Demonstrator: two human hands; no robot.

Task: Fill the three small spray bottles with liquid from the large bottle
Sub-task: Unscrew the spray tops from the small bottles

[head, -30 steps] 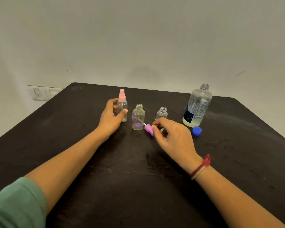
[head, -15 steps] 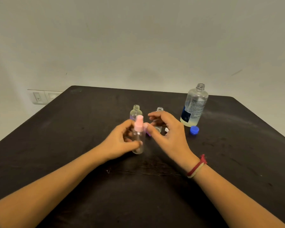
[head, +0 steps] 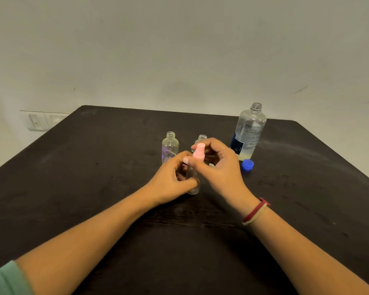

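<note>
Since a second ago the pink-capped bottle [head: 192, 184] has come forward out of the back row, and the right hand [head: 221, 167] has left the purple sprayer and closed on the pink cap [head: 199, 151].

At far left a wall socket [head: 37, 122] sits behind the dark worktop [head: 90, 188], and a green sleeve [head: 4, 279] shows at the lower corner. The left hand [head: 168, 182] grips the clear body of the pink-capped bottle with its fingers curled round it. The bottle is upright near the worktop's middle, its base at or just above the surface; I cannot tell which. Behind the left hand a small open bottle [head: 170, 146] stands upright and uncapped, with a purple tint inside. To its right only the neck of a second open small bottle [head: 202, 137] shows above the right hand's fingers.

The right hand pinches the pink cap, forefinger arched over the top and thumb at the near side. A red band [head: 255, 211] circles that wrist. Further right the large bottle [head: 249, 133] stands upright without its cap, a shallow layer of pale yellow liquid at its bottom. A blue cap [head: 248, 165] lies on the worktop just in front of it, near the right hand but apart from it.
</note>
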